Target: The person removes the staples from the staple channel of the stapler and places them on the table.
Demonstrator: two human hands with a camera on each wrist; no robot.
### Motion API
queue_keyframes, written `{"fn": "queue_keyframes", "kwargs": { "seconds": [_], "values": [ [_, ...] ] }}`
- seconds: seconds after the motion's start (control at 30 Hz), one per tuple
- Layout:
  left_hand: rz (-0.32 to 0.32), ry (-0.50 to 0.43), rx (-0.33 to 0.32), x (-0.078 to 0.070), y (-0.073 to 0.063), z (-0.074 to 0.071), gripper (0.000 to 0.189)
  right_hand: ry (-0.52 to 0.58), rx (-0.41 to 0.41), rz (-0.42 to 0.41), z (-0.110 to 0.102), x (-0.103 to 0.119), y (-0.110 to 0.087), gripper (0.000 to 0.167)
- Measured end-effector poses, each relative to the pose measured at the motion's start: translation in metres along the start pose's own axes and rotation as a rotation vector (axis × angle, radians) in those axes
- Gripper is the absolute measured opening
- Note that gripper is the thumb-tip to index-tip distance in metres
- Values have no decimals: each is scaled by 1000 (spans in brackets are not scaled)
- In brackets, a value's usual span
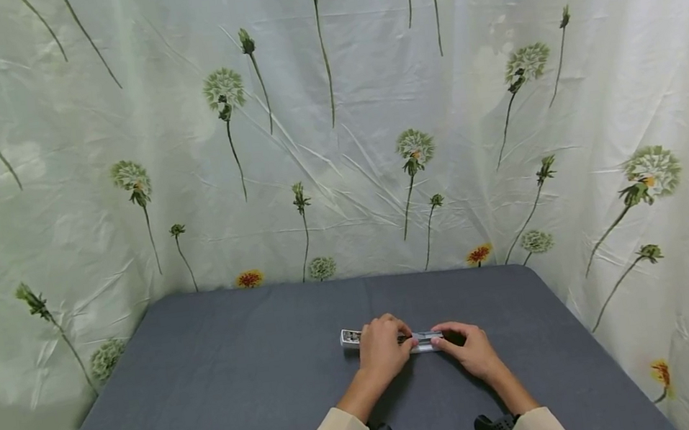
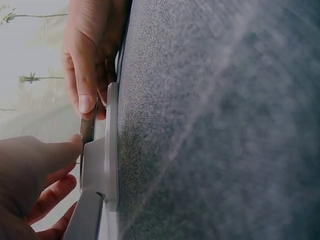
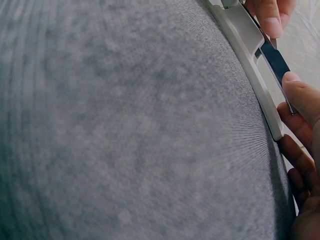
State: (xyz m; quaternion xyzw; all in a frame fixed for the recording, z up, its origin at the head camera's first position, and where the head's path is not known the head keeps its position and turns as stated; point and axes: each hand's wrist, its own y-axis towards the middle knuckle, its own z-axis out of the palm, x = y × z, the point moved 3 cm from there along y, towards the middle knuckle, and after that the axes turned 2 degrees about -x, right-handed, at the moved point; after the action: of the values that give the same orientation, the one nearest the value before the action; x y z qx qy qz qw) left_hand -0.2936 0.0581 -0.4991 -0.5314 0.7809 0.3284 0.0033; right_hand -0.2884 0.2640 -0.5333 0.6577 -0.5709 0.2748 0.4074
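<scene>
- Two hands meet at one stapler [image 1: 424, 347], which lies on the grey table [image 1: 245, 402], its lid [image 1: 350, 338] swung back past our left hand [image 1: 383, 350].
- Our right hand [image 1: 472, 349] is at the stapler's right end: thumb and forefinger pinch the metal rail [image 3: 276, 61], parted only by its width, the other fingers loosely bent by the base [image 3: 263, 100].
- Our left hand is over the stapler's middle, thumb and fingertips curled in on the rail, tips nearly together; we cannot tell whether they hold any loose staples too.
- To handle this well, we think we should leave the base flat, steady the rail with the right hand, and let the left fingertips do the fine work with light pressure, since the rail could slip or tip.
- As for containers, we see only the stapler's own rail; our fingers cover much of it, so we cannot tell whether staples lie inside.
- Behind the stapler, beyond the table, hangs a flowered curtain [image 1: 269, 239].
</scene>
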Motion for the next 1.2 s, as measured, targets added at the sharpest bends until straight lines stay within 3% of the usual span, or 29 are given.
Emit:
{"fn": "queue_keyframes", "kwargs": {
  "seconds": [0.2,0.4,0.87,1.2],
  "values": [
    [3,-2,-18,-2,1,2,15,-10,-13,-28,-1,0,-1,24],
    [22,24,-26,-2,2,2,20,-8,-1,6,-2,0,-2,23],
    [149,136,119,-5,9,-3,16,-23,-11,-3,-1,-1,1,23],
    [159,66,174,3,10,-4,15,-1,-17,-10,1,0,0,21]
  ]
}}
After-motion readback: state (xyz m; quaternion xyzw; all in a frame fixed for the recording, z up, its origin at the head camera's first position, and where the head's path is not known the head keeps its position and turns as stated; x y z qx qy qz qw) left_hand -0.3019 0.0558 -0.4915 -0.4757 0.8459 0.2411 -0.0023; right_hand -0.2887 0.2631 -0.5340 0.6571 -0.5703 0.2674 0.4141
